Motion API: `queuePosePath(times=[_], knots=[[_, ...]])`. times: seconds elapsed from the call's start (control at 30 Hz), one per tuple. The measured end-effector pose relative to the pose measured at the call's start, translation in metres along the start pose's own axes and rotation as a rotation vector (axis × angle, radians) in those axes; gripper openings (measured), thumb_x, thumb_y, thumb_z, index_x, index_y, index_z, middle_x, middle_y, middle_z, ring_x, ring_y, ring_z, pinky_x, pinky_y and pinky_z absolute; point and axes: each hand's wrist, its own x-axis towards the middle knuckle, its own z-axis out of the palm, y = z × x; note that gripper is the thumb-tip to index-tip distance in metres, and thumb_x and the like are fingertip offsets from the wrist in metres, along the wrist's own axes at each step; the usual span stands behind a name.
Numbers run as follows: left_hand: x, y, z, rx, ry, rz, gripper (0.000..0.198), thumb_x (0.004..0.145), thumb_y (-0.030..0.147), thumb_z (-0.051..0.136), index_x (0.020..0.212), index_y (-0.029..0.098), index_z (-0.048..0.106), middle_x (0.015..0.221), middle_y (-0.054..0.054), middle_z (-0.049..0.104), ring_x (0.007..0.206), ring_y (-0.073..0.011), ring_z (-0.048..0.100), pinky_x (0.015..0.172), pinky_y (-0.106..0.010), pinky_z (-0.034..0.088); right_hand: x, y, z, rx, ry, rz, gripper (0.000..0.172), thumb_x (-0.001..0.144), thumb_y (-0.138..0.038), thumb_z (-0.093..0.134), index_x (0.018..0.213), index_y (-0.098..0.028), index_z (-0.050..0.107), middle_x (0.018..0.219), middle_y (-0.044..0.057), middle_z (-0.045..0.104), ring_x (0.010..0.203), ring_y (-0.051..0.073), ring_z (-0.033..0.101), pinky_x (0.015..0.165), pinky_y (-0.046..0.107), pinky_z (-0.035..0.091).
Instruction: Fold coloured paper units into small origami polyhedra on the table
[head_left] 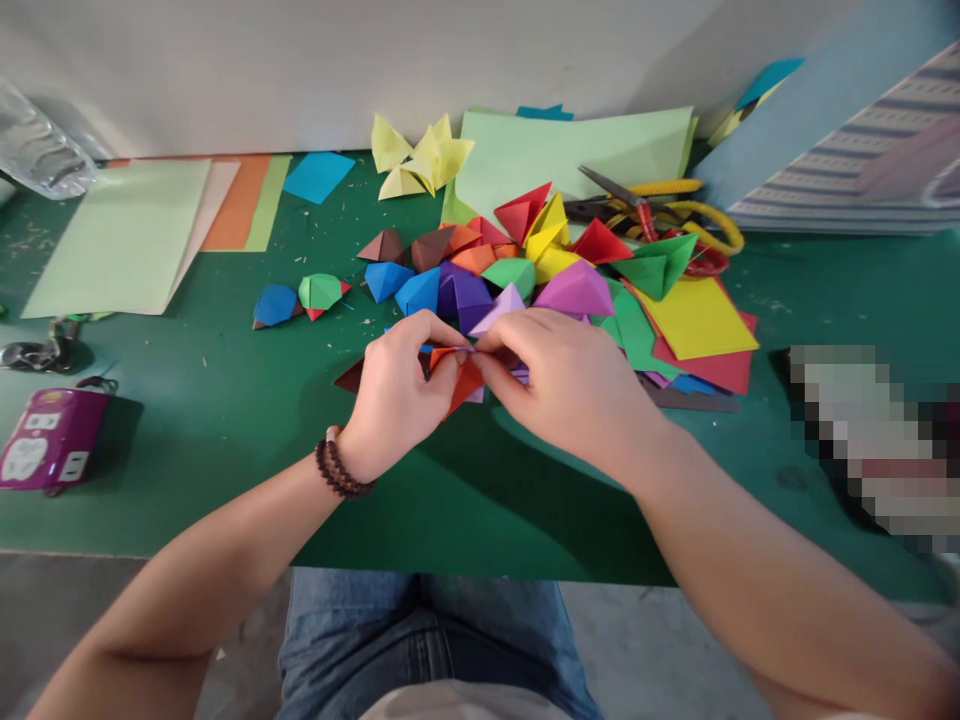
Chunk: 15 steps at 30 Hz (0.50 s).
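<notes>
Both hands meet above a green table, at the near edge of a heap of folded paper. The left hand, with a dark bead bracelet at its wrist, has thumb and forefinger closed on an orange piece, which lies between the two hands. The right hand is likewise closed to a pinch, its thumb and forefinger at the upper edge of the same piece; a sliver of purple shows there, and whether it belongs to the orange piece cannot be told. The fingertips of the two hands nearly touch. Beyond the hands lies the heap: blue pieces, a violet piece, yellow pieces and a green piece among them. Scissors lie at its far right, and a yellow sheet rests on a red sheet nearer the person. Behind the heap, pale yellow pieces stand near the wall. To the left, apart from the heap, are a blue-and-brown piece, a light green sheet and a purple box. At far right lies a pixelated object.
</notes>
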Motion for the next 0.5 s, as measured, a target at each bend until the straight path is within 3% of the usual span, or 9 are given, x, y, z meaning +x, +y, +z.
queuePosePath(times=[0.13,0.3,0.5], knots=[[0.0,0.003,-0.003,-0.012,0.01,-0.009,0.01,0.078,0.011,0.058,0.078,0.019,0.063,0.077,0.0,0.068,0.064,-0.0113,0.059,0.055,-0.023,0.046,0.001,0.004,-0.008,-0.004,-0.042,0.012,0.014,0.09,-0.026,0.048,0.083,-0.02,0.059,0.076,0.005,0.065,0.072,0.02,0.058,0.055,0.03,0.032],[-0.001,0.004,-0.001,-0.066,0.007,-0.016,0.009,0.079,0.011,0.058,0.079,0.019,0.063,0.077,0.0,0.068,0.067,-0.0114,0.061,0.056,-0.022,0.048,0.003,0.005,-0.008,-0.094,-0.073,-0.099,0.024,0.093,-0.025,0.042,0.075,-0.02,0.058,0.071,0.006,0.062,0.069,0.019,0.055,0.057,0.031,0.031],[-0.006,0.001,0.005,-0.051,0.058,0.012,0.011,0.079,0.01,0.055,0.079,0.018,0.063,0.082,-0.002,0.068,0.076,-0.0136,0.064,0.066,-0.025,0.054,0.004,0.002,0.002,-0.091,-0.003,-0.106,0.024,0.088,-0.017,0.043,0.065,-0.02,0.052,0.062,0.005,0.057,0.064,0.018,0.05,0.056,0.031,0.029]])
